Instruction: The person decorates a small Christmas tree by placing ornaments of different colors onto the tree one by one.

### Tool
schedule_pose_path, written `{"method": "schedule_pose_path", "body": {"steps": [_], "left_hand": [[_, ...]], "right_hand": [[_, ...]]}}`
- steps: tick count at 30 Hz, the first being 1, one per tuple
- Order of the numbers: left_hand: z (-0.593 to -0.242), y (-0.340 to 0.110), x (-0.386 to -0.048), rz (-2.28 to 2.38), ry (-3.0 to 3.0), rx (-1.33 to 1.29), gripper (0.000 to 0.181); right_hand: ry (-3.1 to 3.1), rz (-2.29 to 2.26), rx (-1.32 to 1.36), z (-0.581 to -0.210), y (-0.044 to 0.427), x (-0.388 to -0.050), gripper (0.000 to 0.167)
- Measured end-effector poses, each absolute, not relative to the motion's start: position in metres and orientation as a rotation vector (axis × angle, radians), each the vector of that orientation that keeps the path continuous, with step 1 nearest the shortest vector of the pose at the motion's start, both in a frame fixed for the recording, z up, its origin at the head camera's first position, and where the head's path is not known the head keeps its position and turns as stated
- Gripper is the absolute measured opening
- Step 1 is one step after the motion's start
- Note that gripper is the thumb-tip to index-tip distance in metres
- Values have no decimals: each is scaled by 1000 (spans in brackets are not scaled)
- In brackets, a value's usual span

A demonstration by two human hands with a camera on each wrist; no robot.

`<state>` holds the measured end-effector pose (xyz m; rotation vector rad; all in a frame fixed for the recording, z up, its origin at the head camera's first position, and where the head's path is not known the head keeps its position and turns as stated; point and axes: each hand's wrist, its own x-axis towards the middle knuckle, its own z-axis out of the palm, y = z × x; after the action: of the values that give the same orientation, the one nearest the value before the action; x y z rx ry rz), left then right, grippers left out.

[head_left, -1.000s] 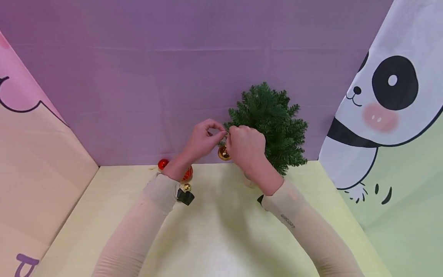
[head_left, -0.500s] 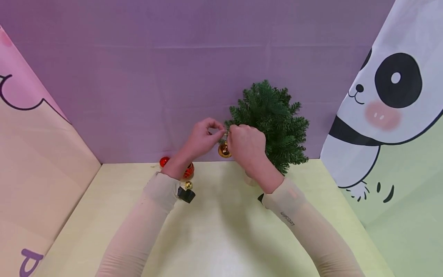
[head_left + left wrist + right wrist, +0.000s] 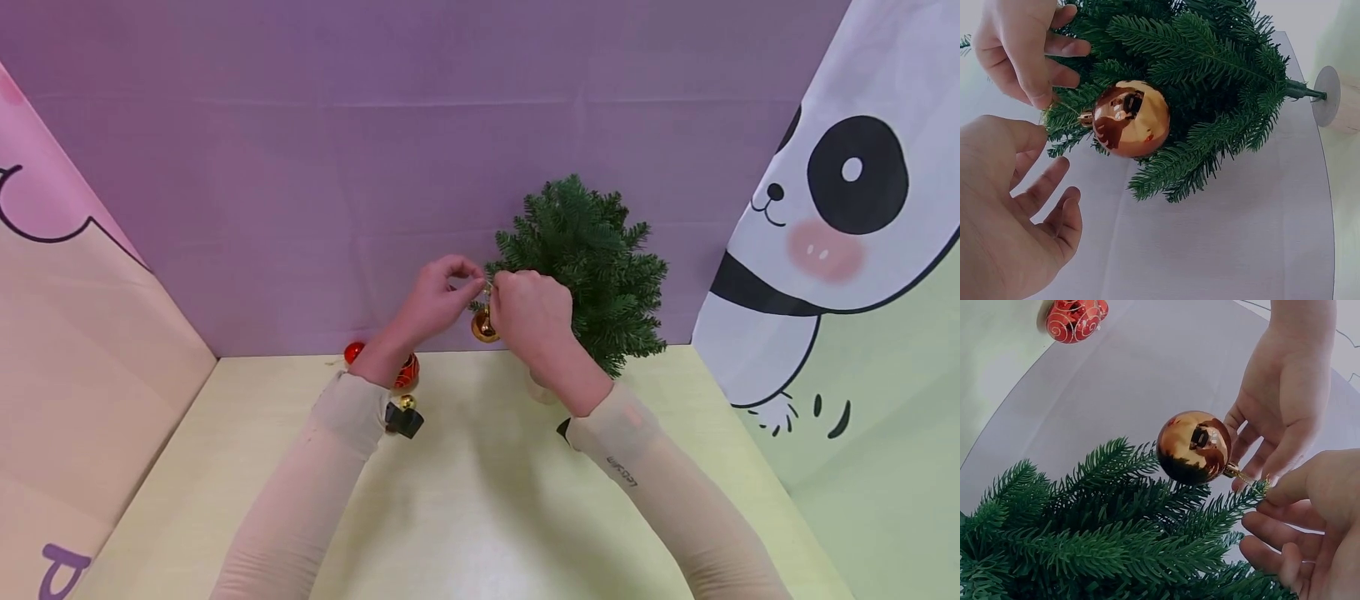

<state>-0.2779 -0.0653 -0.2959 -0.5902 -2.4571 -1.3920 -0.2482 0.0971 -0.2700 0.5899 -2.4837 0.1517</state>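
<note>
A shiny copper-gold Christmas bauble (image 3: 485, 327) hangs beside the left-hand branches of a small green artificial Christmas tree (image 3: 600, 275). Its thin gold cord (image 3: 1245, 477) runs from the cap to the tip of a branch. There my left hand (image 3: 441, 298) pinches the cord between thumb and forefinger, the other fingers loosely bent. From the opposite side my right hand (image 3: 532, 315) pinches the cord at the same branch tip. Both sets of fingertips nearly meet in the left wrist view, above the bauble's cap (image 3: 1086, 119). The exact fingertip contact is partly hidden.
On the pale table (image 3: 450, 517), behind my left wrist, lie a plain red bauble (image 3: 354, 352), a patterned red bauble (image 3: 407, 372) and a small gold bauble (image 3: 407, 402). A purple backdrop (image 3: 337, 167) rises behind; a panda-printed panel (image 3: 847, 208) stands right.
Both hands stay at the branch tip with the bauble hanging below. Their fingertips shift only slightly; the whole head view sways a little.
</note>
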Motion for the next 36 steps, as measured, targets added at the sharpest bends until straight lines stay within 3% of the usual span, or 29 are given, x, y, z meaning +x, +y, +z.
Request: {"method": "schedule_pose_path", "body": {"steps": [19,36], "left_hand": [[-312,-66,-283,-1505,-2473,-611,14],[-328,-73,-276,-1552,-2487,-577,19]], "right_hand": [[-2550,204,600,-274,97,-245,30],[-2523,315,625,-287,102,-236,12]]}}
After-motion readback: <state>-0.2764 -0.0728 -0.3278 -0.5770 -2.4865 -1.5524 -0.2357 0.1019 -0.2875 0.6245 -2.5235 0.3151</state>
